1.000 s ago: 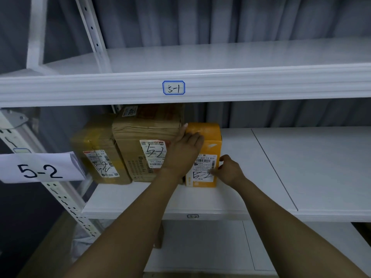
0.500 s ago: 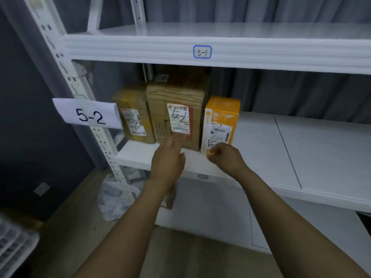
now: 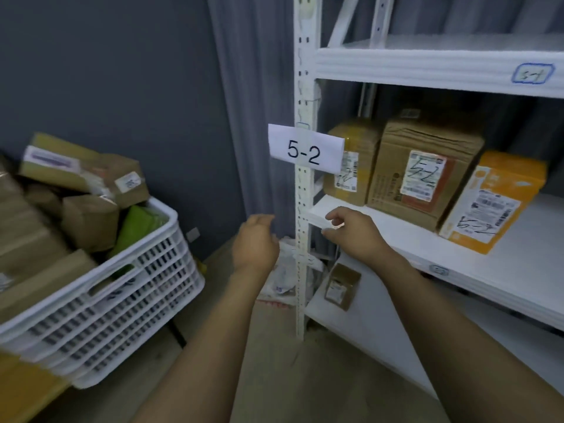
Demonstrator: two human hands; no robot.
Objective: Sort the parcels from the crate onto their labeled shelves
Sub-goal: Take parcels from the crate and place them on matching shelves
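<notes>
Landmark: the white paper 5-2 sign (image 3: 306,149) stuck on the rack's white post (image 3: 301,285). Everything below is placed off that.
Left hand: the left hand (image 3: 254,242) is below the sign and a bit left, up in the air over the floor. The grip is slack, fingers loosely bent, nothing in it.
Right hand: the right hand (image 3: 354,232) is below the sign and a bit right, in front of the near corner of the middle shelf (image 3: 525,236). The grip is loose too, fingers half curled, thumb and forefinger apart, nothing between them. Can't tell if it actually touches the shelf edge.
Shelved parcels: three stand side by side on the middle shelf, right of the sign. Closest is a yellowish parcel (image 3: 358,178), partly hidden behind the sign. Next is a big brown parcel (image 3: 424,172) with "5-2" scrawled on its label. Furthest out is an orange parcel (image 3: 494,199), also marked "5-2".
Crate: a white slotted crate (image 3: 122,297) well left of the sign and lower, heaped with brown cardboard parcels, plus a green pouch (image 3: 137,227) against the wall nearest the sign. Pretty blurry over there.
Top shelf: the top shelf (image 3: 427,65) is above and right of the sign, with a blue-outlined tag (image 3: 532,73) on its front edge that looks like 5-1.
Lower down: a small brown box (image 3: 341,286) below the sign and slightly right, on the bottom shelf.
Floor: a crumpled white bag (image 3: 283,276) straight below the sign, at the foot of the post.
</notes>
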